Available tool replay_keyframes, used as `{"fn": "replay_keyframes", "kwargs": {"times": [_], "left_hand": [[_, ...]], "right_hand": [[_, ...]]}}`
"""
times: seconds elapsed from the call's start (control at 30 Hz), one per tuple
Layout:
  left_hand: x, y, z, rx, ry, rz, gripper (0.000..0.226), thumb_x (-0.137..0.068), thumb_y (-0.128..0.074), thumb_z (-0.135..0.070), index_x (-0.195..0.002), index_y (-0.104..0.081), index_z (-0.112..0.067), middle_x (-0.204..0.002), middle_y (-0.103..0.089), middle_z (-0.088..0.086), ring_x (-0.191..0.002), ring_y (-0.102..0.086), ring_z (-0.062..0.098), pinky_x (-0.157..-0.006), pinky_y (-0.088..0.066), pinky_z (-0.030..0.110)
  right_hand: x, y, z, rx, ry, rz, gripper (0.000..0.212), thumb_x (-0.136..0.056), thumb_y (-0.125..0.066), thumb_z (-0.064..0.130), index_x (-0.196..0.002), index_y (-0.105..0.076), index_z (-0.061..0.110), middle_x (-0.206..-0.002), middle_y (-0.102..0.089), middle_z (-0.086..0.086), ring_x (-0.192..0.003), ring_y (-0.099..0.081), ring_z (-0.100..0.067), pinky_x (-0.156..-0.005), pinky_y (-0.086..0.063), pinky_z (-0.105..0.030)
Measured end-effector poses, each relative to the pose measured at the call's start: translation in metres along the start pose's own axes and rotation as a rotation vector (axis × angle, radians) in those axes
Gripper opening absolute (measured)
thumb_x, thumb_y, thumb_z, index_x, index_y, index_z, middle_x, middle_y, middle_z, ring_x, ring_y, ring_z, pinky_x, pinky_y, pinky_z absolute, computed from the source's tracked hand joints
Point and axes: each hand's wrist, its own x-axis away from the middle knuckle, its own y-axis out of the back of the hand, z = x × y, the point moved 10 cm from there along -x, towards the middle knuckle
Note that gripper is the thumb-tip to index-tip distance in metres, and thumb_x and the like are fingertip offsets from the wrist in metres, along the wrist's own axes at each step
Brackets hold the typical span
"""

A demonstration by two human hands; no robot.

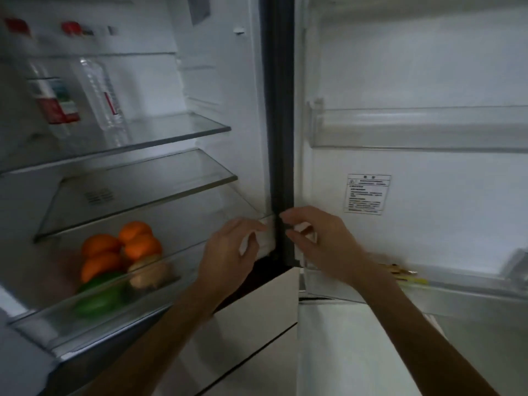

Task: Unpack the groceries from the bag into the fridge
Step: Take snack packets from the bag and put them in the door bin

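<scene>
We're at the open fridge, both hands up at mid-height, either side of the dark door seal. L hand is just left of the seal and R hand just right of it, the two near each other but apart.

L fingers are loosely curled, thumb out, w/ nothing in them that we can see. R fingers are curled too, w/ forefinger and thumb apart, tips at the seal; whether they touch it is unclear due to blur. Nothing is held there either.

Groceries sit down and left of the L fingers, in the clear drawer, which is pulled out:
- oranges, four, piled together at the back
- a green veg in front of them, against the drawer wall
- a brown knobbly piece beside the oranges, on the side nearer the L fingers

Up and left of the fingers are two glass shelves, the lower shelf and the upper shelf. Two water bottles w/ red labels stand on the upper one.

Right of the R fingers is the inner door. A printed sticker is just above them, w/ a clear door bin higher up. By the R wrist, something yellowish lies in the lower door bin, too blurred to ID.
</scene>
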Motion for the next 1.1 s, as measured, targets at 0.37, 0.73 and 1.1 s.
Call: {"fn": "replay_keyframes", "kwargs": {"times": [0.37, 0.73, 1.1], "left_hand": [[0.087, 0.159, 0.1, -0.691, 0.103, -0.061, 0.036, -0.095, -0.052, -0.026, -0.126, -0.063, -0.011, -0.135, -0.058, 0.011, -0.131, -0.048, 0.029, -0.116, -0.019, 0.058], [0.042, 0.14, 0.204, -1.004, 0.267, 0.278, 0.088, -0.089, -0.023, -0.077, -0.154, -0.02, -0.018, -0.16, -0.024, 0.018, -0.15, -0.012, 0.034, -0.117, 0.006, 0.063], [0.005, 0.136, 0.255, -0.904, 0.475, 0.209, 0.051, -0.073, -0.076, -0.05, -0.101, -0.065, -0.01, -0.096, -0.065, 0.011, -0.093, -0.062, 0.032, -0.109, -0.031, 0.057]], "right_hand": [[-0.045, -0.189, 0.079, 0.348, 0.292, 0.036, 0.072, -0.095, -0.024, 0.06, -0.155, -0.013, 0.021, -0.164, 0.008, -0.003, -0.151, 0.008, -0.019, -0.119, -0.002, -0.051], [-0.125, -0.239, 0.057, 0.641, 0.267, 0.042, 0.084, -0.093, -0.025, 0.063, -0.155, -0.003, 0.011, -0.162, 0.01, -0.015, -0.15, 0.008, -0.029, -0.118, 0.008, -0.053], [-0.194, -0.272, 0.05, 0.655, 0.086, 0.003, 0.074, -0.058, -0.084, 0.049, -0.115, -0.064, 0.006, -0.119, -0.065, -0.014, -0.113, -0.061, -0.031, -0.105, -0.022, -0.043]]}}
